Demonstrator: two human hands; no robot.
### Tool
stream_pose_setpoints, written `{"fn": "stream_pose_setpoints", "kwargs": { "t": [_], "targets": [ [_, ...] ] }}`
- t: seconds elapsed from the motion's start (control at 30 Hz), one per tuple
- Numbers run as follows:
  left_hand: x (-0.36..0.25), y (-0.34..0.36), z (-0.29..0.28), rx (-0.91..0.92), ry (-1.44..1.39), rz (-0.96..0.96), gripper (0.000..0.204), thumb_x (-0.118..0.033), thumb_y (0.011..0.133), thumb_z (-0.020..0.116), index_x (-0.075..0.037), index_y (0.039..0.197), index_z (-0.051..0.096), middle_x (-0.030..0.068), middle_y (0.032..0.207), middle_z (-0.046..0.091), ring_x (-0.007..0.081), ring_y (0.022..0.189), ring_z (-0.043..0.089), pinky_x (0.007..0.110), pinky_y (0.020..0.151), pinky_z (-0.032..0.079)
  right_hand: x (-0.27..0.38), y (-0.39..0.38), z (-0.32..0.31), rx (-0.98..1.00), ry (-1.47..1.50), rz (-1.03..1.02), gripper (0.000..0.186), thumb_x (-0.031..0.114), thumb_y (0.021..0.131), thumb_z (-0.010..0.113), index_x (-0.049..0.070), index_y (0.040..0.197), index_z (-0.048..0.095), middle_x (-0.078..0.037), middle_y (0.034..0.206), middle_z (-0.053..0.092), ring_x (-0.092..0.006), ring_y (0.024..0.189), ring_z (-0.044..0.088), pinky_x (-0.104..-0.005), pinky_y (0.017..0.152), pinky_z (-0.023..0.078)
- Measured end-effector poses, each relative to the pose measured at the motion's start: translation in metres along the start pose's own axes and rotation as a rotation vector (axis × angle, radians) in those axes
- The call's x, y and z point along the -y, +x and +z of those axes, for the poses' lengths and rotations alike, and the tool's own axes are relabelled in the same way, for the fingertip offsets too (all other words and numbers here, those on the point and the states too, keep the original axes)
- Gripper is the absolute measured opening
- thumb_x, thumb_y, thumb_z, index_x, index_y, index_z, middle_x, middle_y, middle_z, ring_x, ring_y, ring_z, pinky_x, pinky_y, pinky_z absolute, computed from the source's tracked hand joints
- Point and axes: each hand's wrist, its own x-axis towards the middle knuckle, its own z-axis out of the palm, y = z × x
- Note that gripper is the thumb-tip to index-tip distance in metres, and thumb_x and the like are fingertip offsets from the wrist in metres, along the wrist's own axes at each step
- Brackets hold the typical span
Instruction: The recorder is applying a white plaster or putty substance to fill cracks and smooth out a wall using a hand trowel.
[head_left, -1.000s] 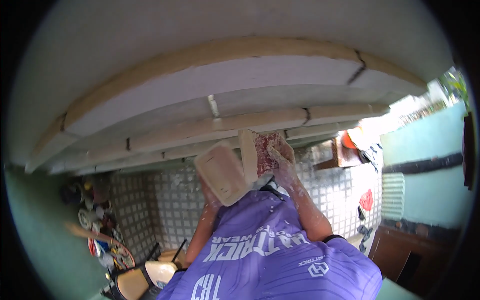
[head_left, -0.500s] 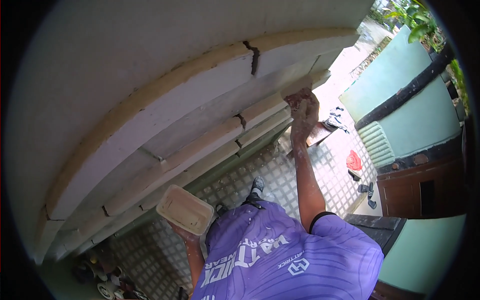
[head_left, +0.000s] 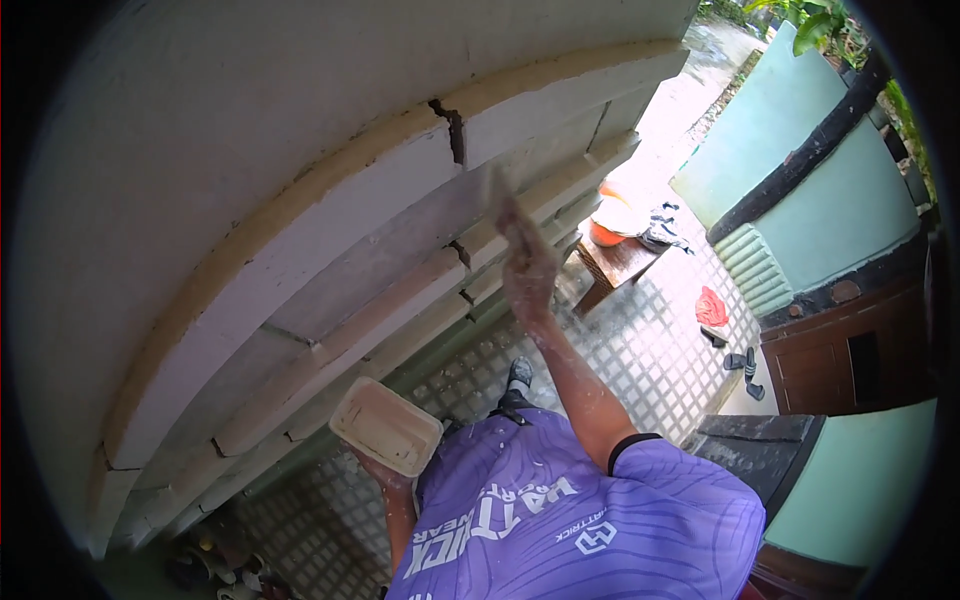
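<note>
My left hand [head_left: 382, 472] is closed under and around the near side of a cream plastic tub [head_left: 388, 428]. Whitish residue coats the tub's inside. My right hand [head_left: 530, 282], dusted white up the forearm, grips what looks like a putty knife [head_left: 507, 212], smeared by motion. Its blade points up toward the stepped wall moulding [head_left: 340, 200], just below a dark jagged crack [head_left: 453, 130] in the upper ledge. Whether the blade touches the wall, I cannot tell. Smaller cracks cut the lower ledges, one of them [head_left: 460, 254] left of my right hand.
Beyond my right hand stands a low wooden bench [head_left: 622, 262] with an orange and white container [head_left: 608, 220] and a dark-and-white cloth. A red plastic bag [head_left: 711, 307] and sandals [head_left: 742, 370] lie on the tiled floor. Several shoes [head_left: 225, 560] are at the lower left.
My right hand has come left and down from the far end of the moulding, carrying the putty knife toward the cracked part. The bench's container now shows. The tub has shifted slightly right in view.
</note>
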Motion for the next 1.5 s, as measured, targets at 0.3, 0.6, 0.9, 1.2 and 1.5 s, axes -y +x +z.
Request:
{"fn": "stream_pose_setpoints", "kwargs": {
  "t": [0.3,0.6,0.9,1.2,1.5],
  "targets": [
    [0.002,0.009,0.004,0.102,-0.045,-0.110,0.068,-0.066,0.096,0.028,-0.020,0.147,0.032,0.0075,0.142,0.044,0.0287,0.124,0.051,0.048,0.101,0.046,-0.006,0.045,0.032,-0.094,0.060,0.151,0.050,-0.010,0.089,0.041,-0.004,0.139,0.045,-0.017,0.140,0.052,-0.0222,0.131,0.047,-0.0299,0.107,0.040],
    [0.013,0.012,-0.007,0.066,-0.090,-0.166,0.068,-0.065,0.097,0.029,-0.019,0.147,0.033,0.0079,0.142,0.044,0.0290,0.123,0.051,0.048,0.100,0.047,0.041,0.027,-0.022,0.205,-0.333,0.497,0.042,-0.003,0.090,0.048,-0.002,0.131,0.055,-0.012,0.106,0.071,-0.0121,0.087,0.064,-0.0264,0.077,0.050],
    [0.010,0.009,0.005,0.140,0.108,-0.056,0.068,-0.064,0.098,0.027,-0.017,0.147,0.032,0.0092,0.142,0.044,0.0292,0.122,0.052,0.046,0.099,0.049,0.093,0.032,-0.002,0.334,-0.203,0.895,0.036,0.003,0.099,0.047,-0.002,0.134,0.052,-0.011,0.125,0.064,-0.0131,0.111,0.060,-0.0250,0.095,0.045],
    [0.012,0.015,0.013,0.096,-0.043,-0.114,0.067,-0.064,0.098,0.028,-0.017,0.146,0.034,0.0091,0.137,0.049,0.0292,0.119,0.055,0.047,0.097,0.050,-0.040,0.031,0.013,-0.211,0.539,0.141,0.044,0.002,0.099,0.047,-0.009,0.140,0.039,-0.015,0.146,0.044,-0.0176,0.134,0.041,-0.0333,0.112,0.033],
    [0.006,0.006,0.031,0.053,-0.008,-0.109,0.067,-0.064,0.097,0.030,-0.017,0.144,0.037,0.0091,0.135,0.051,0.0305,0.116,0.057,0.049,0.096,0.051,-0.025,-0.021,0.000,-0.035,0.425,0.182,0.042,0.004,0.100,0.044,-0.004,0.141,0.042,-0.015,0.138,0.055,-0.0162,0.120,0.054,-0.0279,0.103,0.039]
  ]
}}
